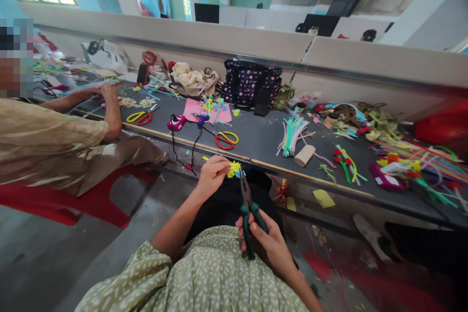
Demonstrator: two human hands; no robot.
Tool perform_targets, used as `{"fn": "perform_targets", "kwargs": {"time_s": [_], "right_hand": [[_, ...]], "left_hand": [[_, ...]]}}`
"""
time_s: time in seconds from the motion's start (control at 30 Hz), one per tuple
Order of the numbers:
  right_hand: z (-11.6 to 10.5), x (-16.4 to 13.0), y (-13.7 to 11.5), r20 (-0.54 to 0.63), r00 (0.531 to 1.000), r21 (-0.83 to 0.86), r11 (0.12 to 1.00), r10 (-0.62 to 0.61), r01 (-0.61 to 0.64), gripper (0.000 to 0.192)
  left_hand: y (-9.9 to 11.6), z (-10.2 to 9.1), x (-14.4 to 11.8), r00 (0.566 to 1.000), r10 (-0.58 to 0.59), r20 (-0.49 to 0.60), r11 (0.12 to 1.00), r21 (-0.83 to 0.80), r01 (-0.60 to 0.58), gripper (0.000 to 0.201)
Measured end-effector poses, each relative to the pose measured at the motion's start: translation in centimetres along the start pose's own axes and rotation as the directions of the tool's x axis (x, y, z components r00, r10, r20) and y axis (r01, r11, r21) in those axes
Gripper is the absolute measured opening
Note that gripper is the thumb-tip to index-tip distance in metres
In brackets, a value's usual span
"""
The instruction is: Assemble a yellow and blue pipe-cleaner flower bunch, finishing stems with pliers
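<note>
My left hand (213,175) pinches a yellow pipe-cleaner flower (233,169) above my lap, in front of the table edge. A yellow stem end pokes out on the far side of the fingers. A bit of light blue shows beside the petals. My right hand (266,235) is wrapped round the green handles of long-nose pliers (247,200). Their jaws point up and away from me, with the tips right at the flower's blue part. Whether the jaws grip it, I cannot tell.
On the dark table (256,134) are red-and-yellow scissors (226,140), a blue glue gun (202,120), a pink sheet (189,109), a pipe-cleaner bundle (291,136) and a dark patterned bag (251,83). A co-worker (54,141) sits at left on a red chair (106,195).
</note>
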State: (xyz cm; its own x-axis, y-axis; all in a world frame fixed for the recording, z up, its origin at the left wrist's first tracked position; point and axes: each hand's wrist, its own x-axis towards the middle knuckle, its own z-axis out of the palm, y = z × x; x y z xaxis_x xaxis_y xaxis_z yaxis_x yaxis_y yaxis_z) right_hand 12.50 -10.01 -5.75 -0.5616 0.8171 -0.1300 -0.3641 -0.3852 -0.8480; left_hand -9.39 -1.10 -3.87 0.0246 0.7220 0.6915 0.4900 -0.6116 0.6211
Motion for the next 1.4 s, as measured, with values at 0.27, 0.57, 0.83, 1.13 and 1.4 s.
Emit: {"fn": "perform_targets", "kwargs": {"time_s": [0.27, 0.57, 0.83, 1.13, 1.4], "right_hand": [[0.09, 0.02, 0.19, -0.11, 0.993, -0.177, 0.984, -0.042, 0.022, 0.027], [0.05, 0.29, 0.08, -0.188, 0.976, -0.309, 0.95, -0.106, 0.044, 0.029], [-0.14, -0.24, -0.12, 0.005, 1.0, -0.022, 1.0, -0.008, 0.008, 0.023], [-0.11, -0.2, -0.15, 0.03, 0.999, 0.119, 0.992, 0.029, -0.033, 0.018], [-0.01, -0.19, -0.29, 0.054, 0.997, 0.138, 0.989, 0.049, -0.056, 0.017]], "left_hand": [[0.11, -0.19, 0.05, 1.0, 0.012, 0.022, 1.0, 0.026, -0.013, 0.015], [-0.05, 0.02, -0.02, 1.0, 0.001, 0.022, 0.999, 0.044, -0.002, 0.015], [-0.22, 0.22, 0.05, 0.998, -0.054, 0.016, 0.998, 0.015, 0.054, 0.013], [-0.09, 0.12, 0.27, 0.996, -0.089, -0.024, 0.995, -0.053, 0.088, 0.013], [-0.65, 0.25, -0.11, 0.996, -0.069, -0.057, 0.993, -0.104, 0.062, 0.013]]}}
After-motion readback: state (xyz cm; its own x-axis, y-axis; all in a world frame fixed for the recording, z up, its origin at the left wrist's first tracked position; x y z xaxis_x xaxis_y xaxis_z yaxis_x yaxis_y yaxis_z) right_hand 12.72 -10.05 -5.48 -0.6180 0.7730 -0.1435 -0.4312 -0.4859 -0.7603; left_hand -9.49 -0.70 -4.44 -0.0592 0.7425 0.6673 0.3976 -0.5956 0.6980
